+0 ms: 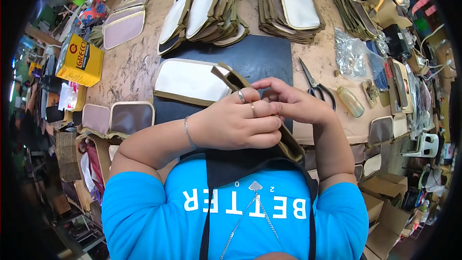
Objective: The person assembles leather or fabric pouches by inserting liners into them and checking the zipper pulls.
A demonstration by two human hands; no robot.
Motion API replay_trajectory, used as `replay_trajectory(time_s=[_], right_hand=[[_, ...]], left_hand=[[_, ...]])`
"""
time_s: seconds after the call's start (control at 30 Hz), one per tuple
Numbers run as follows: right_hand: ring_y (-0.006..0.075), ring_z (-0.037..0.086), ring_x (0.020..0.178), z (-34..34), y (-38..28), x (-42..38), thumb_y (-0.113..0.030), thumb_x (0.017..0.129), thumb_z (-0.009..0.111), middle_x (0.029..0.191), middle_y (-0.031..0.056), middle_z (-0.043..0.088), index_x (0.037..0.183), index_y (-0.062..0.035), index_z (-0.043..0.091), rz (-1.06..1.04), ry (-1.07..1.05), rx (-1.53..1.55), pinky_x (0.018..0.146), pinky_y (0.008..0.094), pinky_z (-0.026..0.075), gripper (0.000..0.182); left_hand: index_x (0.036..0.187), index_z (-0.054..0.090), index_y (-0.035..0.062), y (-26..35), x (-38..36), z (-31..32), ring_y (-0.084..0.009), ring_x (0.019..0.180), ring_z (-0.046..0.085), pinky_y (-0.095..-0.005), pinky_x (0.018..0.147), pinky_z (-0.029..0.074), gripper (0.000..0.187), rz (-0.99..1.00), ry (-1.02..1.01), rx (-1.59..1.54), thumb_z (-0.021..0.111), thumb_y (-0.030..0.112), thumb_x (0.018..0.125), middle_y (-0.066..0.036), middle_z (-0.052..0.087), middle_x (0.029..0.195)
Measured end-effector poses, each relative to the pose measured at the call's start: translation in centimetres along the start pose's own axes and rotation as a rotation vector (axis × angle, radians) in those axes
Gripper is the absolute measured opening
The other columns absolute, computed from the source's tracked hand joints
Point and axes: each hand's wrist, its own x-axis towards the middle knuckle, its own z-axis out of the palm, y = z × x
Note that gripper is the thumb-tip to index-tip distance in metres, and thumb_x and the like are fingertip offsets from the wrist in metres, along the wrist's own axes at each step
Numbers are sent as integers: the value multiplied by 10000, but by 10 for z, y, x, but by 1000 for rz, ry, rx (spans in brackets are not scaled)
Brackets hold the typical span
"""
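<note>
Brown-edged fabric piece (290,145) is up off the table in both hands, running slantwise from the white panel down toward the apron (231,166), its middle hidden behind the knuckles. Left hand (240,123), two rings and a chain bracelet (188,132), has its fingers curled closed on the piece. Right hand (296,105) meets it at the piece's upper side: fingers bent, thumb touching the left hand; can't tell how firmly, or if, they pinch the fabric. White panel (190,81) with olive edging lies flat just beyond the left hand, on the black mat (269,58); its right end goes under the fabric piece. Scissors (315,84) sit on the table (127,70) just right of the mat, blades pointing away, handles near the right wrist. Bottle (350,101) lies on its side right of those, clear plastic bag (350,53) farther out. Beyond the mat: two stacks of panels, left stack (204,14) fanned out, right stack (291,12) neater, white panel on top. Yellow can (80,61) at the left table edge, tilted in view.
</note>
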Motion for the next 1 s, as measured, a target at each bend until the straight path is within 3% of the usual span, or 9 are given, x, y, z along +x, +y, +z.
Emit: replay_trajectory(time_s=[0.1, 0.27, 0.37, 0.43, 0.5, 0.57, 0.6, 0.73, 1.0], right_hand=[[59, 555, 764, 0, 9, -17, -193, 1000, 590, 919, 4, 555, 1443, -102, 389, -43, 90, 4, 643, 215, 487, 495], [48, 538, 755, 8, 12, -29, -99, 963, 599, 879, -9, 542, 1440, -101, 383, -14, 98, 79, 635, 208, 466, 523], [38, 506, 750, 10, 12, -35, -48, 952, 572, 858, -14, 527, 1427, -87, 394, -72, 111, 85, 663, 203, 431, 509], [41, 494, 774, 13, 7, -41, -6, 942, 534, 866, -17, 524, 1410, -71, 405, -108, 194, -76, 704, 222, 423, 491], [49, 502, 789, 16, 12, -45, 4, 940, 524, 873, -16, 523, 1401, -68, 411, -143, 255, -173, 717, 236, 431, 480], [56, 500, 798, 26, 18, -38, 2, 942, 524, 877, -16, 514, 1382, -67, 421, -191, 326, -98, 725, 242, 434, 457], [59, 499, 802, 31, 21, -34, 1, 944, 523, 878, -16, 509, 1373, -67, 426, -214, 363, -64, 729, 245, 435, 445], [69, 513, 819, 39, 32, -25, -3, 943, 529, 917, 1, 541, 1308, -65, 448, -265, 432, -58, 755, 242, 435, 379], [85, 546, 813, -5, 35, -52, -79, 958, 635, 926, 16, 606, 1305, -83, 486, -293, 604, -185, 740, 248, 458, 377]], left_hand=[[961, 659, 209, -6, -1, 2, -151, 943, 577, -329, 840, 432, 211, -74, -5, -37, 684, 198, 752, 44, 600, 983], [941, 685, 220, -6, -7, 11, -170, 960, 569, -358, 840, 428, 215, -115, 12, -112, 757, 262, 743, 41, 603, 1003], [1016, 664, 212, -2, -22, 15, -200, 973, 565, -399, 865, 419, 351, -295, 79, -38, 824, 318, 722, 29, 617, 1029], [1235, 573, 141, -13, -35, 30, -213, 1156, 533, -411, 994, 379, 503, -578, 467, 59, 737, 416, 848, -92, 583, 1220], [1359, 495, 75, -21, -32, 44, -207, 1287, 467, -426, 1106, 314, 566, -1073, 583, -386, 675, 402, 934, -136, 534, 1329], [1405, 461, 43, -37, -33, 49, -190, 1364, 394, -382, 1162, 256, 537, -1316, 542, -1315, 604, 364, 999, -125, 500, 1380], [1355, 489, 27, -39, -21, 47, -153, 1262, 471, -315, 1086, 354, 457, -1363, 501, -1451, 578, 327, 1021, -88, 547, 1303], [1238, 552, 39, -61, 0, 83, -65, 1001, 540, -236, 921, 442, 323, -1143, 511, -1173, 585, 276, 1021, -4, 605, 1103], [1137, 572, 64, -81, 20, 99, -80, 933, 591, -247, 857, 470, 230, -1081, 540, -1263, 464, 254, 1066, -35, 667, 1027]])
